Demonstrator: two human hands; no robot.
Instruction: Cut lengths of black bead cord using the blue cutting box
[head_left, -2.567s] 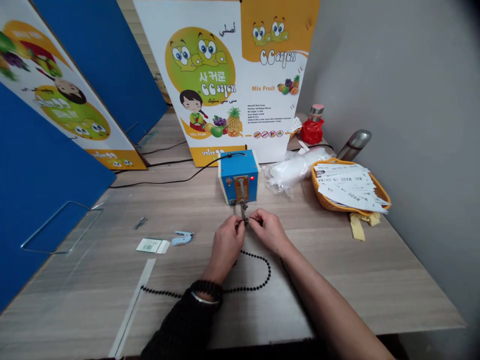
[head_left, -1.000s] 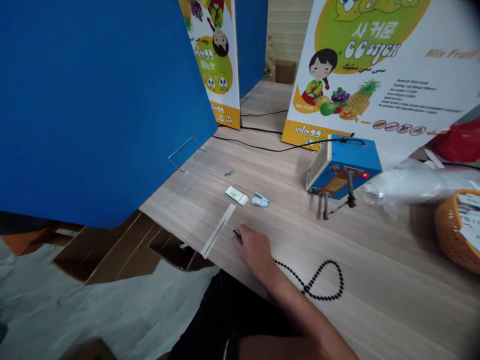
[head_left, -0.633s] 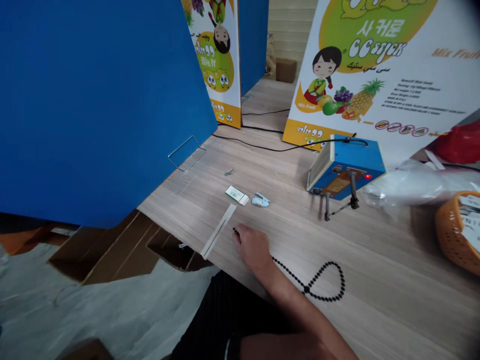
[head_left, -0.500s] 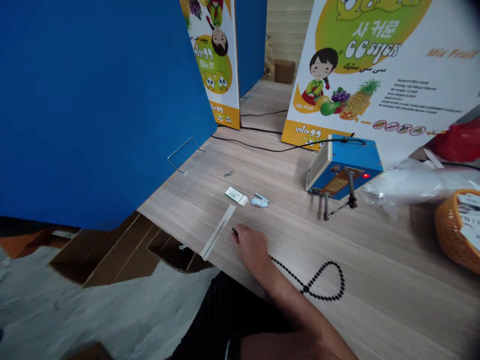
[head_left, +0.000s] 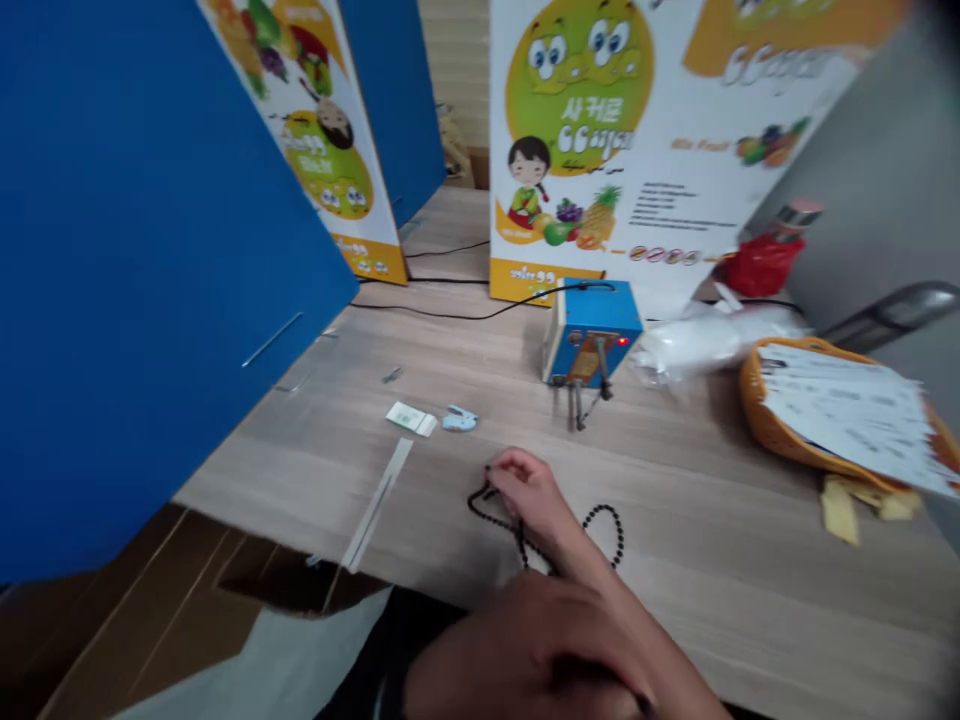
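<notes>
My right hand (head_left: pixel 529 490) is over the table with thumb and forefinger pinched on a string of black beads (head_left: pixel 491 518). The string hangs in a bend below the fingertips, and another loop of it lies right of the wrist. Nearer the camera, my left hand (head_left: pixel 525 645) is blurred and crosses in front of my right forearm. Its fingers are curled, with a small dark bit at their tips that I cannot make out. Beyond the hands lie a small light-blue stapler (head_left: pixel 459 418), a white-and-green packet (head_left: pixel 411 418) and a pale strip with a dark line (head_left: pixel 379 505).
A blue device with a red light (head_left: pixel 596 335) stands behind the hands, trailing a black cable. To the right are an orange basket of printed papers (head_left: pixel 780 440) and clear plastic wrap (head_left: pixel 712 338). A large blue panel (head_left: pixel 150 250) blocks the left; printed cartons (head_left: pixel 577 130) stand behind.
My right hand has shifted right, away from the pale strip, drawing the bead string into a new bend. My left hand has come up into view. The camera has turned right.
</notes>
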